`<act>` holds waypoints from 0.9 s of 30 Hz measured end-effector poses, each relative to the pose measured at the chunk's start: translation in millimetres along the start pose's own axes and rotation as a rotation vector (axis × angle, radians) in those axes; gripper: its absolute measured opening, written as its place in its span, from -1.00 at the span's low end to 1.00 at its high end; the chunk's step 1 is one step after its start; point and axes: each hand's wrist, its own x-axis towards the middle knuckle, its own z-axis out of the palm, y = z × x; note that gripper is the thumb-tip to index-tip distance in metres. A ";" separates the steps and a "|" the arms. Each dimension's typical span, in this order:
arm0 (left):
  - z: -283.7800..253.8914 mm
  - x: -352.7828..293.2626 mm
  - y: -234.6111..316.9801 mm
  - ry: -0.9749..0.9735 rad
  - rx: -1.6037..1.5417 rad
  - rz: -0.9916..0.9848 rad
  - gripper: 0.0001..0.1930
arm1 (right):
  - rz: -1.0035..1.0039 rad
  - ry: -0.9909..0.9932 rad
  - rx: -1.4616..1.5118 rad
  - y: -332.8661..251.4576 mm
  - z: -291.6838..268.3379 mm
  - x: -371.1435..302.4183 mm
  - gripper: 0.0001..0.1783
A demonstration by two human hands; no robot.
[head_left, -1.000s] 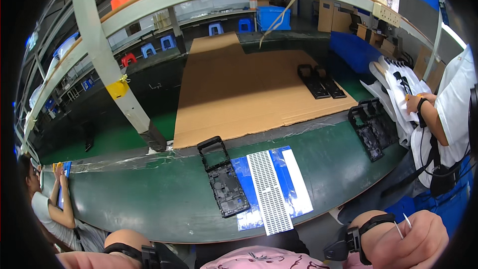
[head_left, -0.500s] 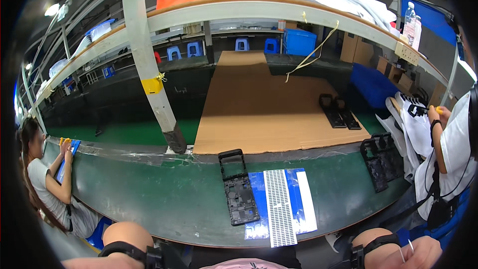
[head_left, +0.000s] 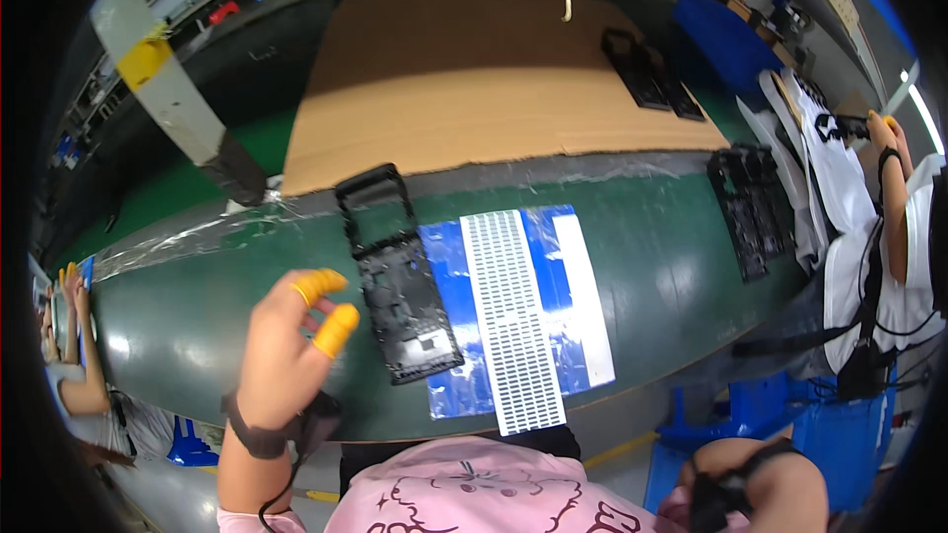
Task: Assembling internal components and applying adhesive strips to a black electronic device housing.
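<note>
My left hand (head_left: pixel 296 341) is over the green table, with yellow finger cots on its thumb and a finger. These are apart and hold nothing that I can see. Just to its right lies a black plastic frame (head_left: pixel 400 291) with a handle-like loop at its far end; a pale patch shows near its close end. Beside the frame, a long white label sheet (head_left: pixel 511 321) with rows of small dark marks lies over a blue film-covered sheet (head_left: pixel 449 276). A plain white strip (head_left: pixel 585 301) is at that sheet's right. My right hand (head_left: pixel 790 494) is low at the right, its fingers hidden.
Brown cardboard (head_left: pixel 434 89) lies beyond the table, bearing black frames (head_left: pixel 637 74). More black frames (head_left: pixel 741 222) stand at the table's right end, near a co-worker's arm (head_left: pixel 892 202). A white post (head_left: pixel 173 89) rises at left. Another person's hands (head_left: pixel 74 286) are far left.
My view has tilted down and shifted. My left hand has come forward over the table beside the black frame. My right arm stays low; its fingers no longer show.
</note>
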 end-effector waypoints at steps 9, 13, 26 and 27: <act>37.1 20.0 -49.1 -0.191 0.340 -0.183 -0.76 | 0.807 0.974 -0.050 129.3 -9.4 -81.9 -0.19; 36.5 13.7 -60.4 -0.053 -0.172 -0.417 -0.88 | 1.097 0.992 0.263 135.2 -27.5 -105.1 -0.19; 68.0 22.3 -0.6 0.294 -1.237 -0.398 -0.66 | 1.067 1.430 0.070 186.5 -10.8 -85.6 -0.78; 71.8 21.5 -5.8 0.226 -1.221 -0.359 -0.68 | 1.015 1.457 0.063 188.7 -9.1 -87.9 -0.78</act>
